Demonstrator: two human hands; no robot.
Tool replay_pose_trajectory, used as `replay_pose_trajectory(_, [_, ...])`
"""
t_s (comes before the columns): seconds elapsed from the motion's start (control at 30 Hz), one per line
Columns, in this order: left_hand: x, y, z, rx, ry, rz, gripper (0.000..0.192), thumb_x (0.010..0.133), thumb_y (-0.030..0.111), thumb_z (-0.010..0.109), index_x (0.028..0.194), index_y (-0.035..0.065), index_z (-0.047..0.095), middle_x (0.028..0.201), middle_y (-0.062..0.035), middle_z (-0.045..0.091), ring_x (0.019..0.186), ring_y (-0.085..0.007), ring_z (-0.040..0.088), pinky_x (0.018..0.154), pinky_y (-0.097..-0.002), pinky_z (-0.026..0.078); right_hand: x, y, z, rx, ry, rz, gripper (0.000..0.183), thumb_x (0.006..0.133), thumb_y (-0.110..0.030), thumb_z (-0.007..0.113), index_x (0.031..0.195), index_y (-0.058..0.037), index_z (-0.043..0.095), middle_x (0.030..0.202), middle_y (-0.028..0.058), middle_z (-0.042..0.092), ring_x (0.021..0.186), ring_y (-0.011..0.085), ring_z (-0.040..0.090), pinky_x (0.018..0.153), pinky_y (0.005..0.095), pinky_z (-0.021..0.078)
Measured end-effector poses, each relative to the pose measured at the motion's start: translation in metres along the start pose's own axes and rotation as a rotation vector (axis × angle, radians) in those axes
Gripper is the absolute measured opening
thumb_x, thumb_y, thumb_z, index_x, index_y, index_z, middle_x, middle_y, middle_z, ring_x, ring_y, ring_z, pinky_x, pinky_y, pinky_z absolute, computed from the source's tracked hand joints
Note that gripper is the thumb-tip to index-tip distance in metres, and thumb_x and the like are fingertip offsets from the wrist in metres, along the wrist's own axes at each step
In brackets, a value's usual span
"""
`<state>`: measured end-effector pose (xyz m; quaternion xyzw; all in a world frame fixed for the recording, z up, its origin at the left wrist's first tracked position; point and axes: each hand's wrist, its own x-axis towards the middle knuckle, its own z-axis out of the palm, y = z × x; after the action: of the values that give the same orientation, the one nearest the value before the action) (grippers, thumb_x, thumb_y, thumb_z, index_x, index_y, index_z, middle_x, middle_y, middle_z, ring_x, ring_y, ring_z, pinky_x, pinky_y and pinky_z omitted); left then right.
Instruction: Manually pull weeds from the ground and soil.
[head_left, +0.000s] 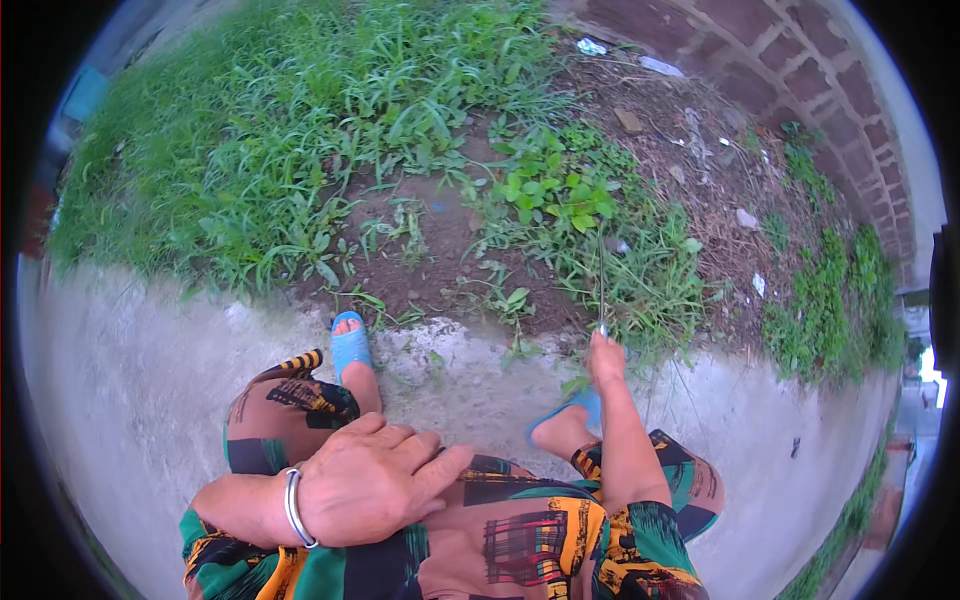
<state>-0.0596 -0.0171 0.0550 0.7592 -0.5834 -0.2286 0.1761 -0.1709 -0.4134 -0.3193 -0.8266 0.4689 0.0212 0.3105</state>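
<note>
My right hand (607, 360) is closed around the end of a tool with a thin metal shaft or blade (601, 277). It points away from me into cut or flattened weeds (645, 277), below a broad-leaved green plant (555, 191). The tool's far end is lost among the leaves, so its exact kind is unclear. My left hand (375, 476), a silver bangle (294, 506) on its wrist, hovers or rests over my lap near the left knee. Its back is up, fingers loosely extended, and nothing shows in it; the palm is hidden.
Dense tall grass (300, 135) covers the left and far ground beside a patch of bare soil (420, 225). Dry litter (720, 165) with scraps lies below a stone-block wall (810, 75). My feet in blue slippers (349, 346) stand on concrete (165, 360).
</note>
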Motion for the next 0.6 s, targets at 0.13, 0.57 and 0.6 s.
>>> replay_pose_trajectory(0.13, [-0.002,0.0,0.0,-0.021,-0.012,-0.018,0.055,0.067,0.025,0.072,0.115,0.0066,0.054,0.097,-0.0093,0.059,0.085,-0.0236,0.061,0.071,-0.0344,0.045,0.019,-0.03,-0.048,-0.124,0.309,-0.365,0.043,0.087,-0.044,0.049,0.084,-0.0022,0.06,0.06,0.0107,0.053,0.056,0.023,0.052,0.056,0.0394,0.043])
replay_pose_trajectory(0.57, [0.005,0.005,-0.001,-0.023,0.008,0.057,0.054,0.068,0.025,0.07,0.117,0.0082,0.052,0.093,-0.0076,0.059,0.081,-0.0232,0.06,0.071,-0.035,0.045,-0.003,0.082,0.07,0.222,0.139,0.177,0.037,0.091,-0.041,0.049,0.07,-0.0111,0.047,0.048,0.0032,0.043,0.036,0.0182,0.041,0.034,0.0356,0.0326])
replay_pose_trajectory(0.6, [0.004,0.002,0.002,-0.019,0.003,0.027,0.054,0.068,0.025,0.07,0.117,0.0082,0.052,0.093,-0.0076,0.059,0.081,-0.0232,0.06,0.071,-0.035,0.045,-0.005,0.063,0.072,0.228,0.11,0.167,0.037,0.091,-0.041,0.049,0.07,-0.0111,0.047,0.048,0.0032,0.043,0.036,0.0182,0.041,0.034,0.0356,0.0326])
